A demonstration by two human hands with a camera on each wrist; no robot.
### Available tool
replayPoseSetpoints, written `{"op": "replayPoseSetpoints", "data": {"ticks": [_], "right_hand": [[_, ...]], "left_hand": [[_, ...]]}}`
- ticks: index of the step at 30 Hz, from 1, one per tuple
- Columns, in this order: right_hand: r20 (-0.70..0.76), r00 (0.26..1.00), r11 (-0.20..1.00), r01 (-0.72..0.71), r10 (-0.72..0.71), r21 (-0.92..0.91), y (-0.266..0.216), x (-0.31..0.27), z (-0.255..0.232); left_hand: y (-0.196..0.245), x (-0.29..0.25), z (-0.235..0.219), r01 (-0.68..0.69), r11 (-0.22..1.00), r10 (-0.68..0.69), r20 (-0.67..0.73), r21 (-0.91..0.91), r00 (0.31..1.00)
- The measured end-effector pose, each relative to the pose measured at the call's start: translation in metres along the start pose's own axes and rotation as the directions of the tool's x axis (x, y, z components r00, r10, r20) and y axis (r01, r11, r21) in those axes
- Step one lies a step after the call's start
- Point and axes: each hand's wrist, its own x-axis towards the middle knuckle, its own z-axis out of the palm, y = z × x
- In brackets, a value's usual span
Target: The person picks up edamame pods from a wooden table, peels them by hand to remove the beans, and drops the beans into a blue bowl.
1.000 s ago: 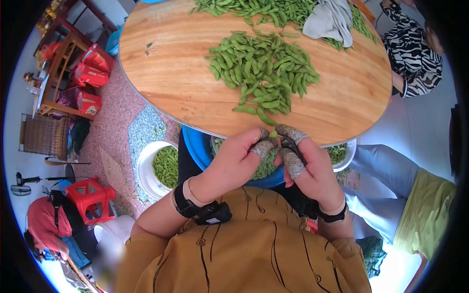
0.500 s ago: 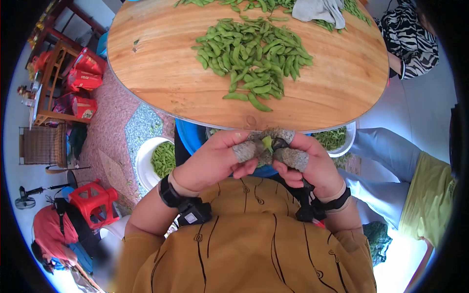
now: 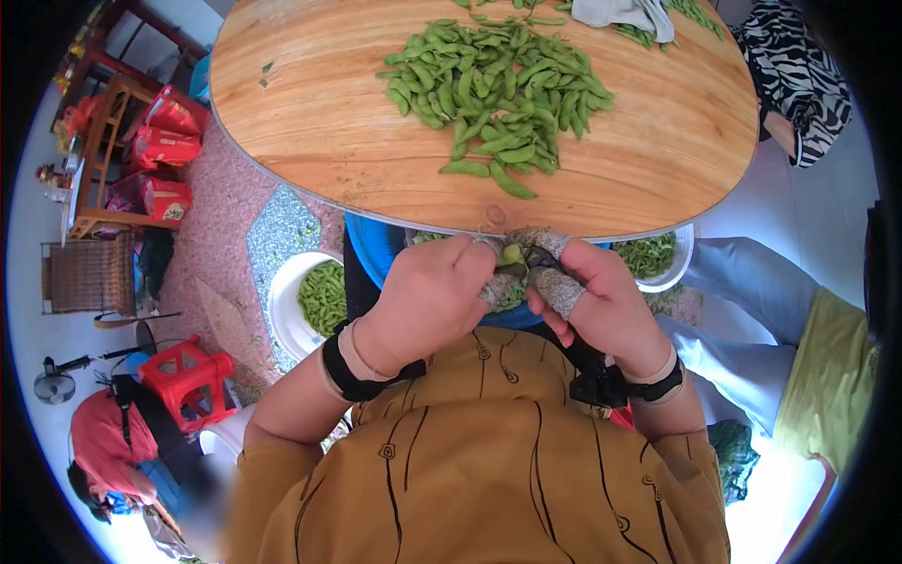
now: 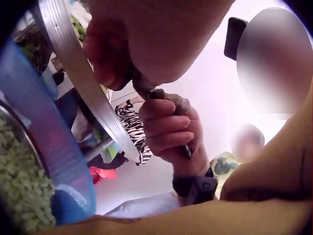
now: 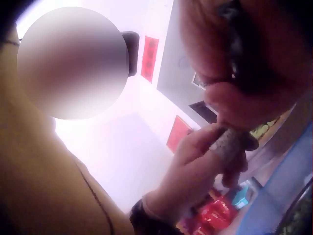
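In the head view both hands meet at the table's near edge, over a blue basin [image 3: 373, 246]. The left hand [image 3: 427, 291] and the right hand [image 3: 606, 296], with grey wraps on thumbs and fingers, pinch a green pod [image 3: 512, 255] between them. Something dark lies across the right hand's fingers. A pile of green pods [image 3: 503, 89] sits on the round wooden table [image 3: 310, 122], two pods at its near end. In the left wrist view the right hand [image 4: 168, 127] has curled fingers; shelled beans [image 4: 24, 181] fill a bowl in the basin.
A white bucket of pods [image 3: 322, 299] stands on the floor left of the basin, and a white tub [image 3: 684, 256] to its right. A grey cloth [image 3: 625, 14] lies at the table's far side. People sit at right and lower left, near a red stool [image 3: 188, 383].
The hands, at first beside the pod pile's near end, have drawn back toward the body, then stayed close together. The left hand has turned, its back now upward. The view has shifted slightly.
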Motion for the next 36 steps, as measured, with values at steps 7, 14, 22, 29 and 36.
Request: {"op": "replayPoseSetpoints", "data": {"ticks": [7, 14, 22, 29, 36], "right_hand": [[-0.045, 0.986, 0.985, 0.156, -0.159, -0.077, 0.024, -0.003, 0.002], [0.142, 0.989, 0.933, -0.018, -0.036, 0.36, 0.014, -0.005, -0.012], [-0.046, 0.829, 0.503, 0.293, -0.557, -0.813, 0.034, 0.016, 0.008], [-0.001, 0.873, 0.314, 0.174, -0.487, -0.933, 0.041, 0.01, 0.01], [-0.027, 0.807, 0.317, 0.201, -0.59, -0.927, 0.026, 0.015, 0.003]], "left_hand": [[0.003, 0.0, 0.001, 0.416, 0.595, -0.331, 0.262, -0.687, 0.906], [0.003, 0.004, -0.012, 0.666, -0.191, -0.222, 0.693, -0.721, 0.686], [-0.006, -0.011, 0.004, 0.516, 0.737, -0.316, 0.452, -0.437, 0.834], [-0.025, -0.025, 0.011, 0.367, 0.904, -0.326, 0.201, -0.22, 0.924], [-0.032, -0.031, 0.005, 0.621, 0.63, -0.515, 0.347, -0.467, 0.784]]}}
